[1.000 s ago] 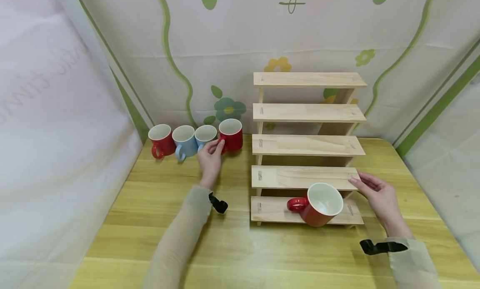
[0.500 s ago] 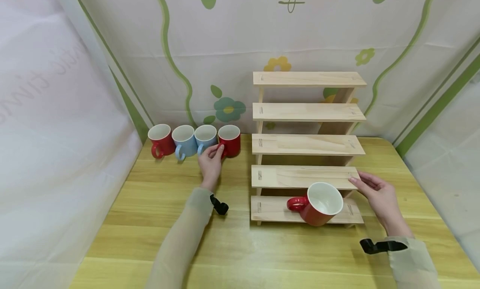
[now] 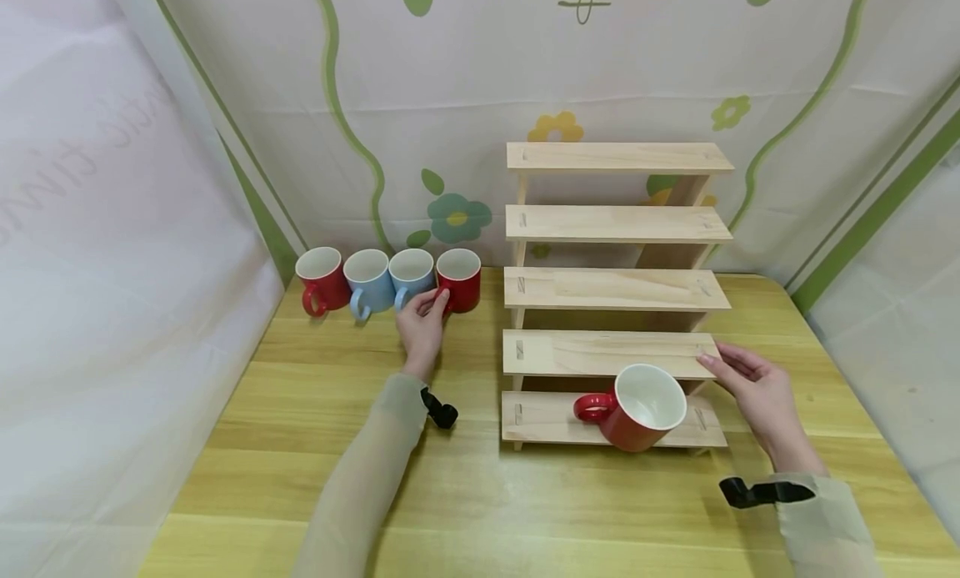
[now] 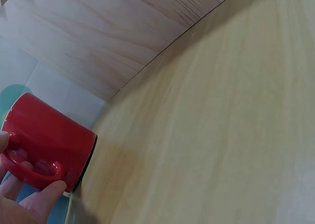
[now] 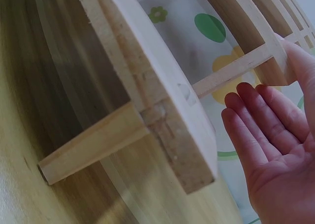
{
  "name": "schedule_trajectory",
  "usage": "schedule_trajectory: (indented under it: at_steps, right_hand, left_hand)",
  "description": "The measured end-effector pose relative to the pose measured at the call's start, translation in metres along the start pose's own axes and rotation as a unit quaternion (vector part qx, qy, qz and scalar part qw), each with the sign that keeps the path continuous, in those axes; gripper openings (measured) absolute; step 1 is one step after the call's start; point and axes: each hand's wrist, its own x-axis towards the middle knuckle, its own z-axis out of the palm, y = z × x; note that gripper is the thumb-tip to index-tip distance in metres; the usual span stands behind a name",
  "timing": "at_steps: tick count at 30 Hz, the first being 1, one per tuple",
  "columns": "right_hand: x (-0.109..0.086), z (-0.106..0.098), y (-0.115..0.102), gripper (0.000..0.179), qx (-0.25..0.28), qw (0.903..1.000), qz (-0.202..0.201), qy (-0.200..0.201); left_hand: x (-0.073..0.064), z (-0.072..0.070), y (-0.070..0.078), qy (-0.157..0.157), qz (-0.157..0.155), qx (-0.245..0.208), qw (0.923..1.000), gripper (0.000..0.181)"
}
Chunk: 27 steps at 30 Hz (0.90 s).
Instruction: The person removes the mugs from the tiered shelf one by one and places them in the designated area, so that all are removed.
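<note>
In the head view, my left hand (image 3: 421,328) pinches the handle of a red mug (image 3: 463,283), upright on the table at the right end of the mug row. The left wrist view shows the fingertips around that red handle (image 4: 29,172). My right hand (image 3: 759,390) is at the right end of a stepped wooden shelf (image 3: 611,353), thumb on the second board from the bottom. In the right wrist view its other fingers (image 5: 266,120) stretch out below that board, apart from it. Another red mug (image 3: 637,428) appears on the lowest board, handle leftward.
Left of the held mug stand two light blue mugs (image 3: 369,283) and a red mug (image 3: 322,279), close together near the back edge of the wooden table (image 3: 315,419). A printed white curtain (image 3: 450,77) hangs behind; more fabric hangs at both sides.
The mug in my left hand has come down slightly and to the left, now level with the blue mug beside it. My right hand and the shelf have stayed put.
</note>
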Motion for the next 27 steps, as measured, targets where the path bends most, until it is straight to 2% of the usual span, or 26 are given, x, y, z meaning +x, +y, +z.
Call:
schedule_trajectory:
  at_steps: [3,9,13,17,22,27]
  right_hand:
    - [0.0,0.0,0.0,0.028,0.002,1.0,0.0,0.0]
    - [0.0,0.0,0.003,0.029,0.006,1.0,0.006,0.005]
    - [-0.001,0.001,0.003,0.03,0.013,0.9999,0.006,0.004]
    - [-0.001,0.002,0.001,0.028,0.021,0.9998,0.002,0.001]
    - [-0.002,0.002,-0.001,0.027,0.025,0.9997,0.0,0.0]
    - [-0.002,0.001,0.0,0.025,0.03,0.9995,-0.003,-0.002]
  left_hand:
    - [-0.001,0.0,-0.002,0.0,-0.002,-0.012,0.9999,0.024]
    - [-0.003,-0.002,-0.006,0.004,0.006,-0.001,1.0,0.025]
    - [-0.005,-0.003,-0.004,-0.007,0.005,0.009,0.9999,0.027]
    - [-0.008,-0.006,-0.001,-0.023,-0.006,-0.005,0.9997,0.034]
    - [-0.016,-0.014,0.013,-0.042,0.005,-0.018,0.999,0.042]
    - [-0.023,-0.023,0.032,-0.072,0.05,-0.012,0.9961,0.047]
